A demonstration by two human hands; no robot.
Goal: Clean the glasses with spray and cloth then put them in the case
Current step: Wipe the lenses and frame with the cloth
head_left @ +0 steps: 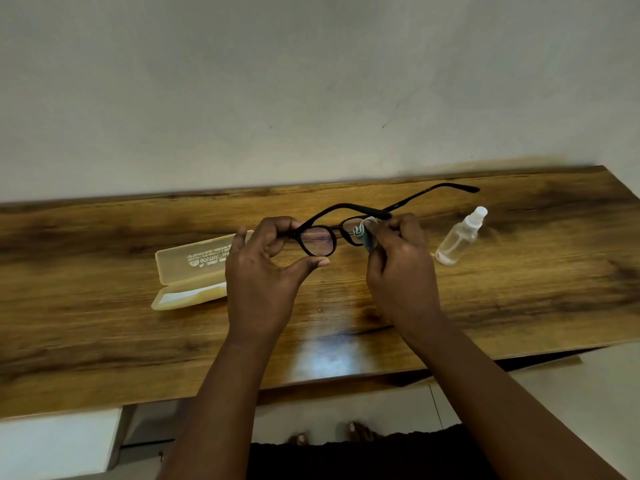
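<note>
Black-framed glasses (317,242) are held above the wooden table, arms unfolded and pointing away from me. My left hand (263,268) grips the frame at its left hinge, thumb under the left lens. My right hand (398,258) pinches a small pale blue cloth (363,233) against the right lens, which it partly hides. An open cream glasses case (190,271) lies on the table to the left, half behind my left hand. A small clear spray bottle (460,237) with a white cap stands to the right.
The wooden table (104,323) runs along a plain white wall. Its front edge is close to my body, and its right end is near the spray bottle. My feet show on the floor under the table edge.
</note>
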